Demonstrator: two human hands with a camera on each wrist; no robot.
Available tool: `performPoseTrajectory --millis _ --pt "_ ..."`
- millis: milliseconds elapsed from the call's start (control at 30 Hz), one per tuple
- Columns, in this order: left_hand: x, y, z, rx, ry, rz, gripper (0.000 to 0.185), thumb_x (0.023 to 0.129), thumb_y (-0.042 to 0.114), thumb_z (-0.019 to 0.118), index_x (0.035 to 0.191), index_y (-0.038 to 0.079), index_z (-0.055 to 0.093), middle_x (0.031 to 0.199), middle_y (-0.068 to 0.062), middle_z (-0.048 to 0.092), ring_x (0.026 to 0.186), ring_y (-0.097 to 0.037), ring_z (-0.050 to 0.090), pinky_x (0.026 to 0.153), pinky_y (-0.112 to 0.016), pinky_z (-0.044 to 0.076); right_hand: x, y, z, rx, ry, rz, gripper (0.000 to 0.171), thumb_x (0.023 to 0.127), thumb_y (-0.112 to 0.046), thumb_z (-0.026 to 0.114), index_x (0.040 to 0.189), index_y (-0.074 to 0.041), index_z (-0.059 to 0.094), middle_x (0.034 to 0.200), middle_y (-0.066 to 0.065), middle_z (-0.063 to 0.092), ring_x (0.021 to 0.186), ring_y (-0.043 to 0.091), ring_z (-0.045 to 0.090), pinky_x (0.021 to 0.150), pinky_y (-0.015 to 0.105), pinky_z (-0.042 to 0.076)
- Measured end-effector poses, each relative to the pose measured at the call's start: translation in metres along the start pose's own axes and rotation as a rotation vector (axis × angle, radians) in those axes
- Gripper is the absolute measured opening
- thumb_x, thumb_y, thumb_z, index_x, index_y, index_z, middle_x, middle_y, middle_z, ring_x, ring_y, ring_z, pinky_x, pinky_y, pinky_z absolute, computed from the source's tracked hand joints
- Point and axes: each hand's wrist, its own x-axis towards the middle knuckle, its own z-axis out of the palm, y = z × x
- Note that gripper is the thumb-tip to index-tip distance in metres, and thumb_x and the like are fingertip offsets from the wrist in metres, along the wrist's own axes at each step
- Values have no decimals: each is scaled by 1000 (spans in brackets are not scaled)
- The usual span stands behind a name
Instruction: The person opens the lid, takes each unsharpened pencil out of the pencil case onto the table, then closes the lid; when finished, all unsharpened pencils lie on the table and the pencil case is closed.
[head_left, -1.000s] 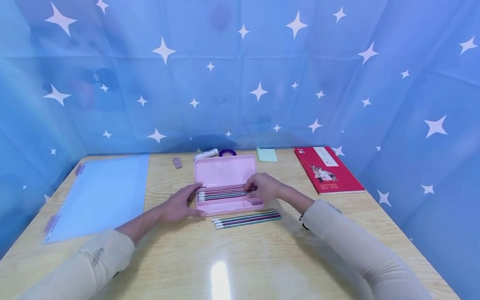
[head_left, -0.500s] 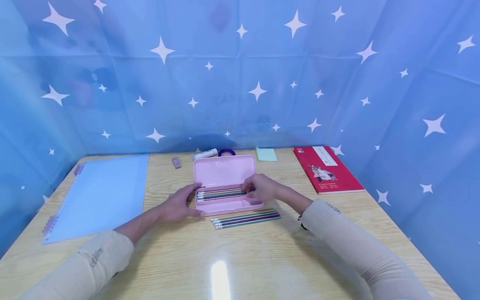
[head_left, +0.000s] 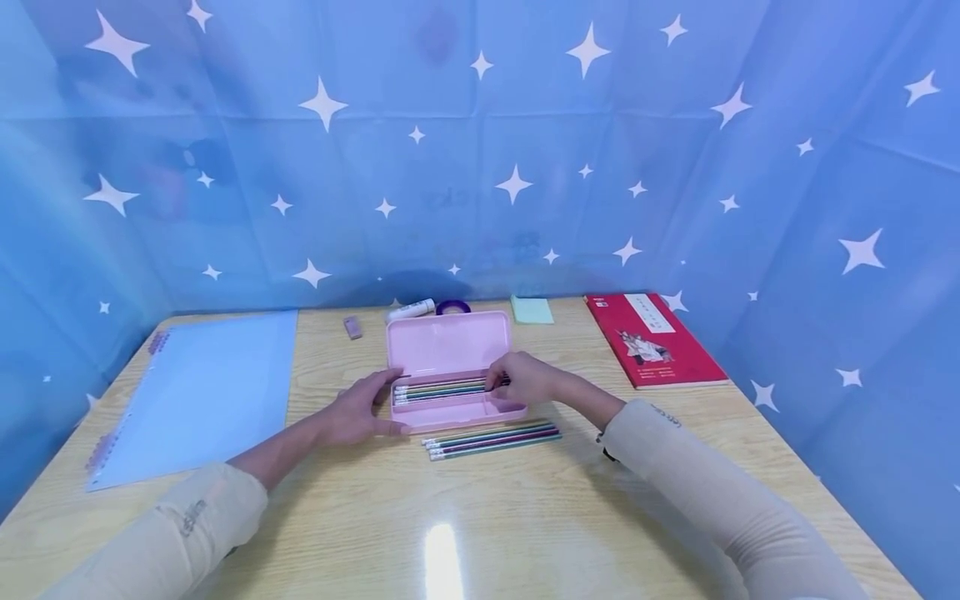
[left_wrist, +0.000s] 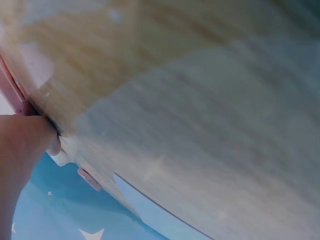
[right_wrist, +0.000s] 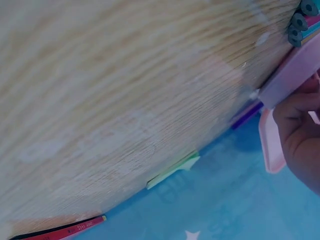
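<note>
Tabletop, hands on case, perhaps pencils

Pencil case is pink, pencils mix gold, blue, magenta, green, white ends; backdrop blue, white four-pointed stars; table pale wood-grain; book red, white label; pad light blue; sleeves beige

The head view is bright and even, with a white glare on the near part of the table, seemingly from overhead light. Soft shadow falls beside the right sleeve. Both wrist views are dimmer and hazy; the left blurs the table, the right shows the pencils crisper.
</note>
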Motion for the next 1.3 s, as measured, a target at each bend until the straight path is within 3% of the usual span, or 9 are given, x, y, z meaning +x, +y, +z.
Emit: performPoseTrajectory --millis 667,1000,1300 --pt "-1 0 0 15 4 -1 105 77 44 84 156 5 26 155 -20 34 144 -39 29 116 -53 24 -1 2 3 45 12 -40 5 91 -2 67 91 -4 71 81 -2 65 75 10 55 70 25 48" --pt "-2 1 0 27 12 -2 106 77 46 84 156 5 26 155 -20 34 144 -39 30 116 -54 24 -4 4 3 50 73 -90 4 88 -1 70 88 -5 71 80 -3 66 76 9 55 72 26 49" --pt "-1 1 0 3 5 1 105 78 42 84 155 4 25 152 -19 38 142 -38 33 115 -53 27 -10 0 -1 91 106 -74 2 88 -5 73 89 -4 71 81 -3 67 76 12 56 70 27 48"
